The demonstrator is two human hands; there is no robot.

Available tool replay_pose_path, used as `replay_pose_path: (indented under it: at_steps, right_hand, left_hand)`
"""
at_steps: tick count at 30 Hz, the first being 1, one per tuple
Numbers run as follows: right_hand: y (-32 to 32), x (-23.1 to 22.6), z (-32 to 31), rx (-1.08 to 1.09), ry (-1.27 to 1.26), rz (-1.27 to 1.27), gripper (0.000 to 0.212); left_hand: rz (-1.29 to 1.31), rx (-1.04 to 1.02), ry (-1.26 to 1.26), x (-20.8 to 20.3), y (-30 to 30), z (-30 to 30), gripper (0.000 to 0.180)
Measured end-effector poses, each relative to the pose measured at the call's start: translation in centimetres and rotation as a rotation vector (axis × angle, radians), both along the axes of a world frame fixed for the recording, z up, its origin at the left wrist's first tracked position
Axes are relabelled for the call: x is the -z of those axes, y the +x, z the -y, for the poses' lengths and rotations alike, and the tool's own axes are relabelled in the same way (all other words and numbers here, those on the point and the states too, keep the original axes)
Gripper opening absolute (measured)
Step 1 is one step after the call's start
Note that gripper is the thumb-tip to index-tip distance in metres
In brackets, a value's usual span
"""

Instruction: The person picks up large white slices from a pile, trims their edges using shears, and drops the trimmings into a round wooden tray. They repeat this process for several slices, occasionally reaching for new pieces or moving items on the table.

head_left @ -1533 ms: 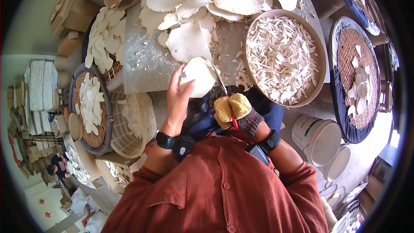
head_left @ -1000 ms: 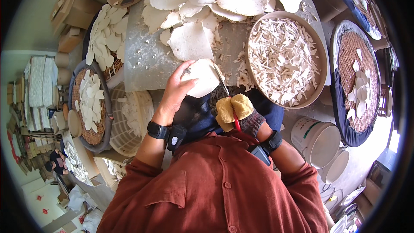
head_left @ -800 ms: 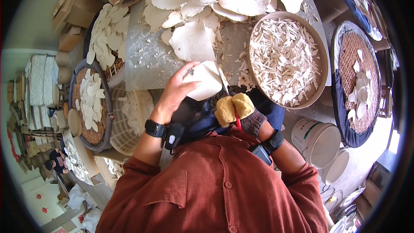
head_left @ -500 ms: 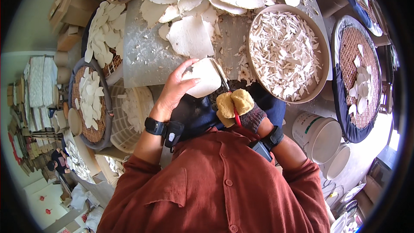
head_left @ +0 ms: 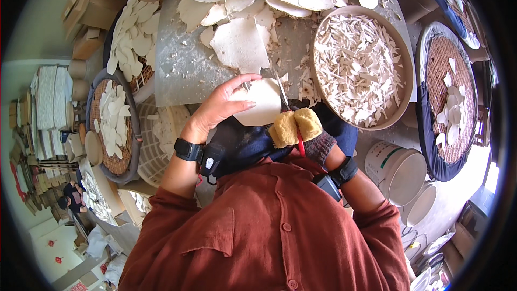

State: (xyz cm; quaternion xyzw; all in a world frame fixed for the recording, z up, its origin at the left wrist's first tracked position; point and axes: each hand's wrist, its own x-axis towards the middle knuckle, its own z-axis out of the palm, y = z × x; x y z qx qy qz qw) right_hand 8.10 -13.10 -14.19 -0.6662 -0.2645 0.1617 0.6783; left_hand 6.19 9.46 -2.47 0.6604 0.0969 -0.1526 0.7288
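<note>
My left hand (head_left: 222,103) pinches a flat white slice (head_left: 262,109) between the thumb on top and the fingers at its far edge. The slice hangs above my lap, just off the table's near edge. My right hand (head_left: 319,144), in a dark knitted glove, is closed round scissors whose red handle (head_left: 301,146) shows below thick yellow padding (head_left: 295,127). The metal scissor blades (head_left: 282,92) point away from me along the slice's right edge. My right fingers are mostly hidden by the padding.
Larger white slices (head_left: 239,43) are heaped on the grey table (head_left: 180,78). A round tray (head_left: 407,83) of cut white strips stands at its right. Woven racks (head_left: 431,81) with slices flank both sides. A plastic basket (head_left: 153,167) is at left; buckets (head_left: 406,175) stand at right.
The slice and both hands have shifted slightly right and toward me. The scissor blades have moved a little right along the slice's edge, whose outline now looks straighter.
</note>
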Motion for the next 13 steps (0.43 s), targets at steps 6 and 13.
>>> replay_pose_path:
  at_steps: [6,13]
  right_hand:
    - [1.9,-4.3,1.4,-0.335,-0.252,0.39,0.017]
    - [0.0,-3.3,0.5,-0.247,-0.084,0.183,0.021]
  left_hand:
    - [0.071,-0.407,-0.11,2.1,-1.0,0.5,0.061]
    - [0.206,-0.798,-0.19,4.5,-0.7,3.1,0.059]
